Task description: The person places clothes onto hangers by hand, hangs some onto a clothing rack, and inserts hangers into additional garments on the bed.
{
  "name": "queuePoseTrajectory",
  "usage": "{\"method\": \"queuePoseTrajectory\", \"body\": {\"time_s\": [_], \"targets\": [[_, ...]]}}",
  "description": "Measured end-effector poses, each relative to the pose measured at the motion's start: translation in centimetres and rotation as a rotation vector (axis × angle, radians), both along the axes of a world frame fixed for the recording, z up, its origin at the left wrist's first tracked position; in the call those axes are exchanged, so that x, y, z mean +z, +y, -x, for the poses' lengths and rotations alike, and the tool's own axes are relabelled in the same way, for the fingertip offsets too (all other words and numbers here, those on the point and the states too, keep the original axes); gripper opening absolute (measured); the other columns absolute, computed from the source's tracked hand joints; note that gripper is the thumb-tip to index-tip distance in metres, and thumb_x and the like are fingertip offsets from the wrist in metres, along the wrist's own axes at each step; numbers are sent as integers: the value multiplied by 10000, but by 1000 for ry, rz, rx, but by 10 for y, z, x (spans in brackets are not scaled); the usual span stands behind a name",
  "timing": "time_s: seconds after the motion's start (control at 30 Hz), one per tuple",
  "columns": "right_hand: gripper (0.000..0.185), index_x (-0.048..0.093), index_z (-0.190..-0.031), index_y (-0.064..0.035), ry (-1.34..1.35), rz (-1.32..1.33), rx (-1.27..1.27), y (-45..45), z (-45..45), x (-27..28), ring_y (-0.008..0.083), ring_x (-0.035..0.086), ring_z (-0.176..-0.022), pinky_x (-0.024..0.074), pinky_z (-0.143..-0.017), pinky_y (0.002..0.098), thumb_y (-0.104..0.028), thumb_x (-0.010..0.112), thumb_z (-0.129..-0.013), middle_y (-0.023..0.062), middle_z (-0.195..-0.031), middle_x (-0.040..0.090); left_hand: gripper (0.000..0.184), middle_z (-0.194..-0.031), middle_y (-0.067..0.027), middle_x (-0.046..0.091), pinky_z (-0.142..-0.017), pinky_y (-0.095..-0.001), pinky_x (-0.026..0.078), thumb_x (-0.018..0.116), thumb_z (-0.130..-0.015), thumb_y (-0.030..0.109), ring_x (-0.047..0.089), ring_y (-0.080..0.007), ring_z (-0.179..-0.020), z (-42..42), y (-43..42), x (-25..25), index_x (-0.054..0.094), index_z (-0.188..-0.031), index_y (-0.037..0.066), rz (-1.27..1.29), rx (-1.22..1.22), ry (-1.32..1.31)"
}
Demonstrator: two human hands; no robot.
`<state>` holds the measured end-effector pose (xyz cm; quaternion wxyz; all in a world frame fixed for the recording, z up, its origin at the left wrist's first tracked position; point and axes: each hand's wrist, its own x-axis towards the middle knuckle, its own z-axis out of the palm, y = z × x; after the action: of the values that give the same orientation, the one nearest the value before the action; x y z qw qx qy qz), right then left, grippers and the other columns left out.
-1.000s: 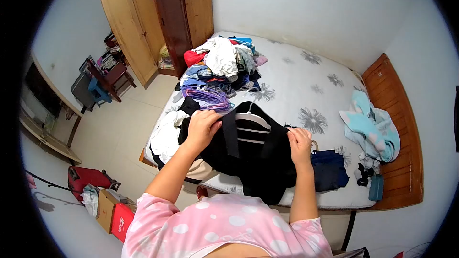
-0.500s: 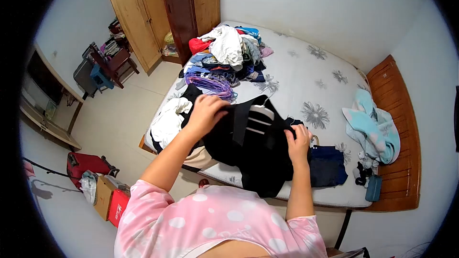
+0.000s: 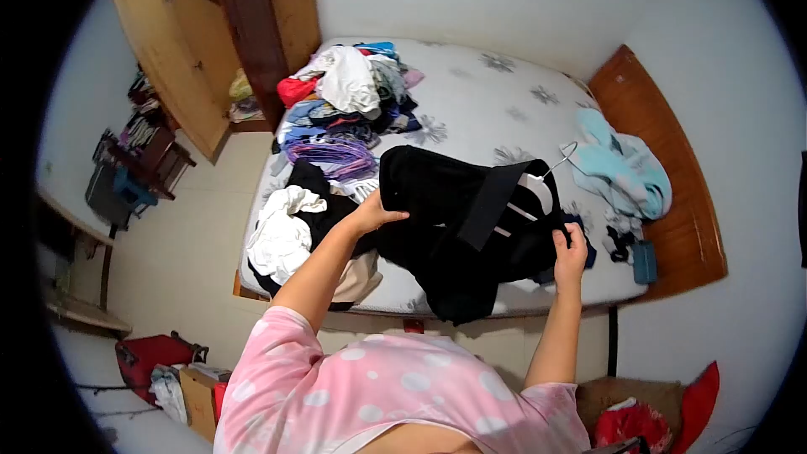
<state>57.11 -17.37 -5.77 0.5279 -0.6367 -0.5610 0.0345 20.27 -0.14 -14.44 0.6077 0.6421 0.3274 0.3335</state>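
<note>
Between my hands a black garment [image 3: 445, 227] is spread, with a wide black band across its collar side. A white hanger [image 3: 530, 202] sits inside its opening, and the metal hook sticks out at the upper right. My left hand [image 3: 374, 215] is closed on the garment's left part, thumb on top. At the other side my right hand [image 3: 570, 254] pinches the cloth beside the hanger. The garment's lower end hangs by the bed's front edge. Dark folded clothes [image 3: 580, 235] lie partly hidden behind my right hand.
On the bed [image 3: 471, 88] are a clothes heap [image 3: 353, 88], purple hangers [image 3: 332, 155], a white garment [image 3: 286, 231] and a light-blue blanket [image 3: 622, 168]. A wooden headboard [image 3: 672, 202] stands at right, an open wardrobe [image 3: 202, 59] at back left. A red suitcase [image 3: 147, 366] is on the floor.
The garment and hanger have swung to the right, with the hook now pointing further right. Both hands have shifted right, and the left part of the garment is more spread out. My view has turned right.
</note>
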Motion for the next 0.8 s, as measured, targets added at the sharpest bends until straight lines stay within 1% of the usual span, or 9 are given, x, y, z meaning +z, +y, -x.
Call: {"method": "queuePoseTrajectory", "body": {"time_s": [0.17, 0.2, 0.33, 0.43, 0.5, 0.57, 0.63, 0.7, 0.8], "targets": [[208, 539, -870, 19, 120, 27, -163, -59, -24, -5, 172, 501, -785, 412, -747, 284, -167, 629, -884, 72, -811, 538, 420, -1186, -90, 599, -924, -328, 436, 620, -914, 183, 545, -182, -1052, -48, -30, -32, 518, -1281, 7, 31, -69, 10], [198, 545, -880, 14, 139, 52, -197, -73, -24, 0, 155, 495, -795, 413, -753, 281, -167, 624, -890, 54, -814, 536, 372, -1134, -76, 616, -882, -319, 447, 598, -929, 239, 555, -171, -1002, -59, -43, -34, 564, -1221, 11, 197, -58, -75], [176, 571, -968, -16, 191, 119, -352, -128, -27, 22, 107, 491, -847, 420, -784, 256, -182, 602, -917, 6, -899, 561, 595, -1192, -105, 570, -779, -366, 486, 611, -917, 300, 575, -195, -971, -104, -88, -34, 326, -1371, 41, 657, -32, -84], [195, 581, -978, -12, 210, 106, -405, -165, -43, 33, 112, 500, -843, 425, -779, 254, -197, 605, -923, 5, -904, 571, 708, -1206, -119, 573, -752, -354, 507, 608, -919, 323, 602, -212, -975, -118, -135, 32, 186, -1427, 66, 909, -126, -284], [215, 588, -959, -5, 150, 79, -526, -184, -50, 45, 119, 510, -833, 432, -783, 258, -216, 608, -924, 9, -907, 583, 602, -1195, -100, 590, -770, -349, 524, 588, -933, 320, 621, -209, -959, -143, -155, 15, 291, -1398, 78, 988, -187, -231], [234, 587, -962, 0, 195, 90, -536, -204, -58, 60, 125, 519, -841, 434, -791, 259, -228, 616, -920, 13, -912, 585, 381, -1218, -67, 589, -851, -349, 526, 549, -956, 318, 614, -189, -1025, -140, -179, 49, 494, -1262, 97, 1044, -420, -435], [221, 594, -967, -6, 82, 56, -588, -217, -65, 70, 121, 522, -844, 435, -784, 246, -219, 623, -916, 13, -910, 588, 428, -1264, -87, 557, -909, -376, 496, 556, -952, 324, 574, -212, -1109, -138, -192, 63, 452, -1290, 83, 1069, -441, -396], [212, 593, -966, -14, 241, 77, -535, -225, -55, 83, 118, 520, -838, 433, -782, 248, -216, 626, -911, 13, -897, 589, 482, -1292, -104, 533, -947, -398, 469, 569, -944, 329, 544, -228, -1153, -138, -193, 58, 409, -1321, 75, 1087, -366, -323], [209, 595, -957, -12, 77, 137, -575, -222, -55, 73, 109, 512, -824, 430, -762, 251, -207, 640, -896, 6, -880, 589, 634, -1328, -135, 500, -988, -426, 434, 612, -912, 363, 516, -253, -1192, -139, -186, 15, 310, -1378, 58, 1112, -354, -335]]}}
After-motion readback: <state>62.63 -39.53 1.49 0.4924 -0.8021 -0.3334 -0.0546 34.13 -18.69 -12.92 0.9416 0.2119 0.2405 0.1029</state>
